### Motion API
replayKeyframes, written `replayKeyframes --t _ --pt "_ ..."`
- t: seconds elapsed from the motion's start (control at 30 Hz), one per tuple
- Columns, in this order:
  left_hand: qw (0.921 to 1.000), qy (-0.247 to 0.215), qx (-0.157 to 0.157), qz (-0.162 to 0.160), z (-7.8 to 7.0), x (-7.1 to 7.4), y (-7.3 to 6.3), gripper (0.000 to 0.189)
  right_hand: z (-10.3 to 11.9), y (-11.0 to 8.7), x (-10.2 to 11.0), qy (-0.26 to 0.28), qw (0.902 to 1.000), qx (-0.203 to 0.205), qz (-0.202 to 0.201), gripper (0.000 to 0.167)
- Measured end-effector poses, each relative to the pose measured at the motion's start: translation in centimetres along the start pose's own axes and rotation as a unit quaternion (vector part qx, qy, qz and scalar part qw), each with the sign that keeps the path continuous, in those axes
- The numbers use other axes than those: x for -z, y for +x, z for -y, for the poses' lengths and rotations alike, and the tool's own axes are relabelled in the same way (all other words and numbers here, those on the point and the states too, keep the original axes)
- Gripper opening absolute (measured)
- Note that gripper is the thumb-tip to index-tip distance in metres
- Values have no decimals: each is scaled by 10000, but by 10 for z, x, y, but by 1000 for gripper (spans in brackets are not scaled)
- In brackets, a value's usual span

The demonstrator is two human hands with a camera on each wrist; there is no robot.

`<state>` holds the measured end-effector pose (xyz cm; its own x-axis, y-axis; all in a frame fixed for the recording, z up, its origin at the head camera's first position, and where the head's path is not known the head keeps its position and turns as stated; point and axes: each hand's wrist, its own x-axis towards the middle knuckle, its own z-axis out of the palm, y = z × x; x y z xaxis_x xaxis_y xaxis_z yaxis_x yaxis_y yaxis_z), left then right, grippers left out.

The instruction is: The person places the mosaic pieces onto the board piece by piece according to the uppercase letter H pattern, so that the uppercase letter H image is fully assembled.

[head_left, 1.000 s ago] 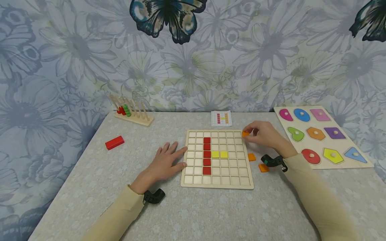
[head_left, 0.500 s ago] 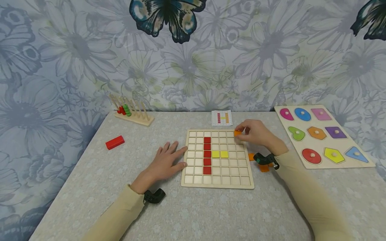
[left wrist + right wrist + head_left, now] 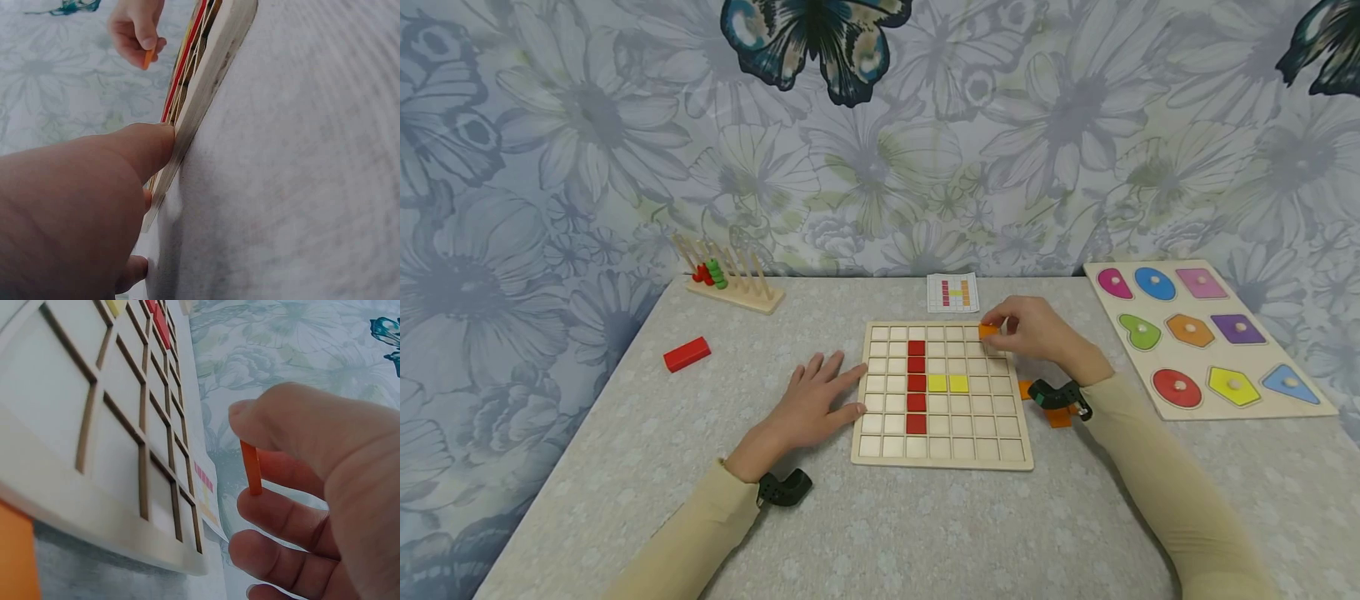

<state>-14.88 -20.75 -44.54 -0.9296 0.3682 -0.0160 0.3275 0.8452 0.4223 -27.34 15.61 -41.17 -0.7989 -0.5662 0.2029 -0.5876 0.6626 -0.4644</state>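
A wooden grid board lies on the table, with a column of red tiles and two yellow tiles in its cells. My left hand is spread flat at its left side, with thumb and index finger touching the edge. Between thumb and fingertips my right hand pinches an orange tile over the board's far right corner. In the right wrist view this tile is seen edge-on, apart from the grid.
More orange tiles lie right of the board, partly under the right wrist. A pattern card sits behind it. Farther right is a knobbed shape puzzle. On the left are a peg stand and a red block.
My right hand has moved left with the orange tile, from the board's right edge to over its far right cells, and has slowed. The left hand has stayed put.
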Motion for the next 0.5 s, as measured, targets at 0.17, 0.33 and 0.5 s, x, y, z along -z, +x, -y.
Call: replayKeyframes --t 0.17,0.33,0.5 --pt "10000 -35 2 5 1 0 0 63 1 2 -3 100 9998 -135 96 27" --pt "10000 -65 12 19 1 0 0 63 3 2 -5 138 9996 -197 164 29" --pt "10000 -61 39 42 1 0 0 63 3 1 -7 151 9993 -257 227 30"
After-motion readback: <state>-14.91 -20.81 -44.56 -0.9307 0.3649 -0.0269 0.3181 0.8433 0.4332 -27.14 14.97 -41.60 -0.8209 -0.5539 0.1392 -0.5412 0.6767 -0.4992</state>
